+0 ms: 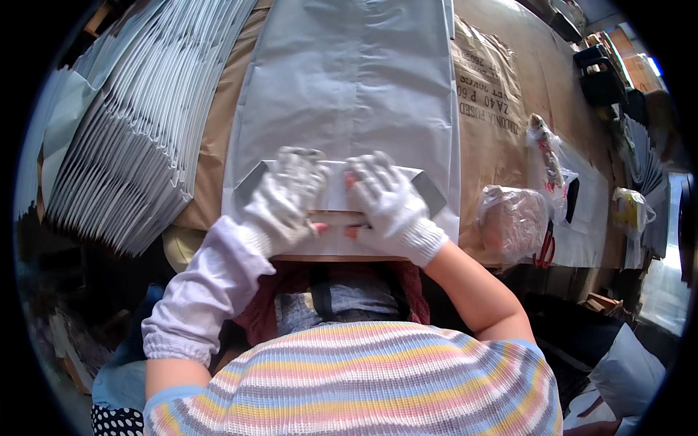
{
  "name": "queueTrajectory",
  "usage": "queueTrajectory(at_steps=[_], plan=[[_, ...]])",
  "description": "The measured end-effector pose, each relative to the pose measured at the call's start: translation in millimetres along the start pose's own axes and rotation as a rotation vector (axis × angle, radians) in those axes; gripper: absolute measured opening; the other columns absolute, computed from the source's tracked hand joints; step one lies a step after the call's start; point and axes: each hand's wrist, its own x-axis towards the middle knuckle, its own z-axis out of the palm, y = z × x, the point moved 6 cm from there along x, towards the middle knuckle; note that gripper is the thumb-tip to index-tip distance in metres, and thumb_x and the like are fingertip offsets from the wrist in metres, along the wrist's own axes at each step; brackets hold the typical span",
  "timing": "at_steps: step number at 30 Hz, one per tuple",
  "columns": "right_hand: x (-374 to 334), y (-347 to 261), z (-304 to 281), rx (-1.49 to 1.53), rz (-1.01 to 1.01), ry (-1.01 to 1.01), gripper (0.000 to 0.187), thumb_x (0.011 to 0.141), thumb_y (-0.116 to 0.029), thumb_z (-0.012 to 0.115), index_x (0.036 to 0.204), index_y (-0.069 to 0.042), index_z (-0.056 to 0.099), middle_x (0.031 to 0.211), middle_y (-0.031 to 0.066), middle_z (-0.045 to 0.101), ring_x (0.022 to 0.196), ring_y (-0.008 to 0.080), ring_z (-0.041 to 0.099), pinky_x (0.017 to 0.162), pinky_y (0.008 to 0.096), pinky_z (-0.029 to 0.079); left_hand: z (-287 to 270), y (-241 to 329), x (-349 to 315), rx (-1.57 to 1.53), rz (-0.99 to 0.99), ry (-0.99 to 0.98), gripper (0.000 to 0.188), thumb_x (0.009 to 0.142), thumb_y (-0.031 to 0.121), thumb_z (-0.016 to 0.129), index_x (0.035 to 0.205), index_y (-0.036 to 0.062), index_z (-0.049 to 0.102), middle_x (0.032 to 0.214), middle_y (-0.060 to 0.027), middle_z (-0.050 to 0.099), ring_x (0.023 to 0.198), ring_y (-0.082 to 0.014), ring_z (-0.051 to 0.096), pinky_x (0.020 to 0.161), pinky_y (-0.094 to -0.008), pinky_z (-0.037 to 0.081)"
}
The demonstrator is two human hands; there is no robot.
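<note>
A large pale grey paper sack (349, 87) lies lengthwise in front of me, a crease running down its middle. Its near end is folded into a flap with slanted grey corners (434, 195) and a white band (336, 190) across it. Both my hands wear white knit gloves with bare thumb tips. My left hand (287, 192) lies on the left part of the fold, fingers stretched away from me. On the right part rests my right hand (385, 196), its fingers spread forward too. The thumbs point at each other near a narrow brown strip (338, 217).
A thick fanned stack of white paper sacks (138, 145) stands at the left. On the right, brown printed paper (487, 80) covers the table. A clear plastic bag (512, 221), red-handled scissors (545, 247) and a plastic-wrapped roll (549, 160) lie there. Another small bag (631, 211) is farther right.
</note>
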Motion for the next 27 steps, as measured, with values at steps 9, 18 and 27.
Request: queueTrajectory(at_steps=[9,18,27], plan=[[-7,8,-7,0.077,-0.062,0.086,0.093,0.068,-0.036,0.084,0.144,0.006,0.050,0.152,0.0262,0.050,0.144,0.0409,0.046,0.125,0.0567,0.027,-1,1,-3,-0.083,0.155,0.076,0.114,0.076,0.054,0.082,0.162,0.0020,0.026,0.168,-0.0253,0.024,0.158,-0.0430,0.016,0.130,-0.0541,0.010],[-39,45,-44,0.056,0.144,0.554,0.050,0.066,-0.013,0.087,0.111,-0.002,0.067,0.116,0.0138,0.067,0.104,0.0359,0.067,0.089,0.0430,0.056,-12,-121,-59,-0.869,-0.571,0.666,0.047,0.092,0.014,0.075,0.136,0.0022,0.063,0.134,-0.0172,0.067,0.125,-0.0327,0.063,0.108,-0.0397,0.050],[-7,120,-50,0.257,0.563,0.462,0.013,0.083,0.002,0.074,0.091,-0.002,0.064,0.078,0.0099,0.065,0.071,0.0167,0.067,0.062,0.0327,0.053,-66,-65,6,-0.408,-0.520,0.438,0.080,0.082,0.034,0.086,0.147,0.0052,0.050,0.140,-0.0222,0.060,0.135,-0.0390,0.053,0.113,-0.0463,0.045]])
